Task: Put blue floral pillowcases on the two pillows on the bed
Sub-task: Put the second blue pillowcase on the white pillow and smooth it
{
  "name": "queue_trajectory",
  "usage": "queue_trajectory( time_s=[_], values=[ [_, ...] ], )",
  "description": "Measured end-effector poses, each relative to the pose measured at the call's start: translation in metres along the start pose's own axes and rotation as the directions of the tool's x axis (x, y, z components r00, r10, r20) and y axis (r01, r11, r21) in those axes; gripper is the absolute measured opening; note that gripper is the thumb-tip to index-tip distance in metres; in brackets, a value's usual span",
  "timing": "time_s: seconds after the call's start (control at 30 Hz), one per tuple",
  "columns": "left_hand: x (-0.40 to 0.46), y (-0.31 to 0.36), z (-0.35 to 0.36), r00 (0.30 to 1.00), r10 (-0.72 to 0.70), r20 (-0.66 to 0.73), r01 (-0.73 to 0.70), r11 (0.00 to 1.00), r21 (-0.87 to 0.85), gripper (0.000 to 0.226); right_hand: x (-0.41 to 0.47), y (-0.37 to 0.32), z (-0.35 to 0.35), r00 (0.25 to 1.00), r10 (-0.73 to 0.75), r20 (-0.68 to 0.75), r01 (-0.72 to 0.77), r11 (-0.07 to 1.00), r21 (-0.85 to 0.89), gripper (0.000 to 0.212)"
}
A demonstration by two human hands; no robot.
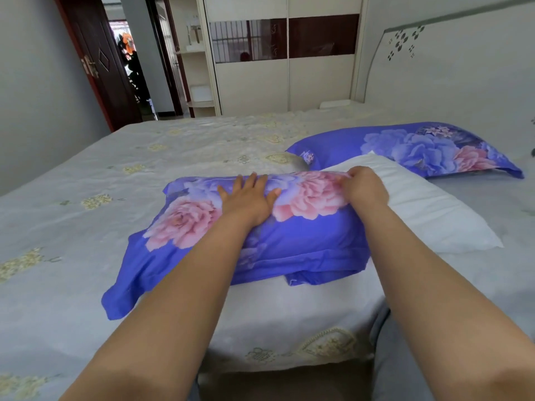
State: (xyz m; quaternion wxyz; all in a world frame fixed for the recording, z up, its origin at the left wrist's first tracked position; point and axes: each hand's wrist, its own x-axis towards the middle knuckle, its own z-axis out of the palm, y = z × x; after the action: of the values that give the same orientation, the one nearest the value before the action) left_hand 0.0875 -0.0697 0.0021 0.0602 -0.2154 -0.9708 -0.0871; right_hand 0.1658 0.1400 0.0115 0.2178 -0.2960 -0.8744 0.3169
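Observation:
A blue floral pillowcase [304, 238] covers the left part of a white pillow [428, 209] lying across the bed in front of me. The pillow's right half sticks out bare. My left hand [249, 198] lies flat with spread fingers on top of the covered part. My right hand [363, 185] pinches the bunched far edge of the pillowcase where it meets the bare pillow. A second pillow in a blue floral pillowcase [411, 149] lies farther back on the right, near the headboard.
The bed [121, 175] has a pale sheet with yellow embroidered motifs. A white headboard [451, 76] rises at the right. A cream wardrobe [283, 62] stands beyond the bed, and a dark red door [98, 62] stands open at the back left.

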Motion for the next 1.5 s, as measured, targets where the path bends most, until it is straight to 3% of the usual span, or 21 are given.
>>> queue_trajectory(
  time_s=[0.07, 0.2, 0.3, 0.4, 0.5, 0.57, 0.67, 0.8, 0.9, 0.97, 1.13, 1.17, 1.23, 1.3, 1.33, 1.4, 1.43, 1.47, 1.5],
  values=[
    [0.004, -0.005, 0.006, 0.997, -0.042, 0.069, 0.039, 0.998, 0.049, 0.069, -0.002, 0.032, -0.004, 0.980, 0.114, -0.165, -0.116, 0.993, -0.002, 0.020],
    [0.013, -0.013, 0.014, 0.988, -0.078, 0.133, 0.061, 0.990, 0.130, 0.078, 0.013, 0.058, 0.000, 0.976, 0.196, -0.094, -0.212, 0.953, -0.214, 0.033],
    [0.018, -0.016, 0.011, 0.987, -0.033, 0.158, 0.013, 0.992, 0.128, 0.084, 0.036, 0.032, 0.002, 0.994, 0.052, -0.092, -0.086, 0.907, -0.412, 0.047],
    [0.028, -0.017, 0.009, 0.975, 0.037, 0.218, -0.058, 0.994, 0.093, 0.088, 0.062, 0.001, 0.013, 0.992, -0.080, 0.099, 0.117, 0.882, -0.456, 0.059],
    [0.041, -0.021, 0.009, 0.965, 0.089, 0.248, -0.110, 0.991, 0.073, 0.090, 0.086, -0.015, 0.033, 0.949, -0.093, 0.302, 0.229, 0.859, -0.457, 0.092],
    [0.046, -0.024, 0.010, 0.960, 0.118, 0.253, -0.136, 0.989, 0.055, 0.091, 0.096, -0.009, 0.046, 0.933, -0.069, 0.354, 0.250, 0.831, -0.496, 0.102],
    [0.052, -0.030, 0.014, 0.962, 0.136, 0.236, -0.146, 0.989, 0.027, 0.094, 0.106, 0.003, 0.062, 0.894, -0.012, 0.448, 0.265, 0.821, -0.506, 0.090],
    [0.058, -0.030, 0.008, 0.975, 0.183, 0.126, -0.190, 0.981, 0.046, 0.108, 0.108, 0.004, 0.067, 0.844, -0.080, 0.530, 0.341, 0.844, -0.415, 0.055],
    [0.070, -0.023, -0.013, 0.980, 0.186, 0.072, -0.193, 0.976, 0.103, 0.114, 0.109, -0.008, 0.048, 0.898, -0.231, 0.373, 0.275, 0.959, -0.069, 0.036],
    [0.080, -0.022, -0.025, 0.986, 0.134, 0.102, -0.147, 0.981, 0.129, 0.119, 0.100, -0.022, 0.033, 0.940, -0.286, 0.184, 0.242, 0.943, 0.227, 0.034],
    [0.092, -0.029, -0.072, 0.986, 0.049, 0.158, -0.074, 0.985, 0.154, 0.131, 0.062, -0.070, 0.013, 0.934, -0.305, -0.184, 0.351, 0.705, 0.616, 0.025],
    [0.092, -0.031, -0.087, 0.990, 0.056, 0.129, -0.078, 0.982, 0.171, 0.125, 0.055, -0.080, 0.011, 0.923, -0.292, -0.248, 0.382, 0.648, 0.659, 0.024],
    [0.090, -0.032, -0.119, 0.996, 0.089, 0.013, -0.089, 0.968, 0.235, 0.086, 0.039, -0.100, 0.009, 0.894, -0.269, -0.357, 0.448, 0.543, 0.710, 0.021],
    [0.087, -0.031, -0.147, 0.970, 0.151, -0.188, -0.089, 0.948, 0.306, 0.054, 0.027, -0.111, 0.008, 0.822, -0.274, -0.500, 0.564, 0.514, 0.646, 0.014],
    [0.086, -0.031, -0.156, 0.917, 0.201, -0.345, -0.082, 0.940, 0.330, 0.042, 0.024, -0.113, 0.007, 0.735, -0.308, -0.604, 0.659, 0.536, 0.527, 0.010],
    [0.086, -0.037, -0.160, 0.672, 0.305, -0.675, -0.049, 0.928, 0.370, 0.014, 0.026, -0.118, 0.005, 0.492, -0.458, -0.740, 0.797, 0.579, 0.171, 0.007],
    [0.085, -0.042, -0.158, 0.560, 0.317, -0.765, -0.032, 0.931, 0.363, 0.014, 0.026, -0.120, 0.007, 0.417, -0.543, -0.729, 0.805, 0.594, 0.019, 0.009],
    [0.085, -0.049, -0.155, 0.511, 0.306, -0.803, -0.038, 0.941, 0.335, 0.020, 0.023, -0.121, 0.010, 0.399, -0.612, -0.683, 0.782, 0.616, -0.094, 0.012],
    [0.086, -0.059, -0.150, 0.524, 0.267, -0.808, -0.044, 0.957, 0.288, 0.026, 0.015, -0.122, 0.018, 0.436, -0.664, -0.607, 0.744, 0.646, -0.172, 0.016]
  ],
)
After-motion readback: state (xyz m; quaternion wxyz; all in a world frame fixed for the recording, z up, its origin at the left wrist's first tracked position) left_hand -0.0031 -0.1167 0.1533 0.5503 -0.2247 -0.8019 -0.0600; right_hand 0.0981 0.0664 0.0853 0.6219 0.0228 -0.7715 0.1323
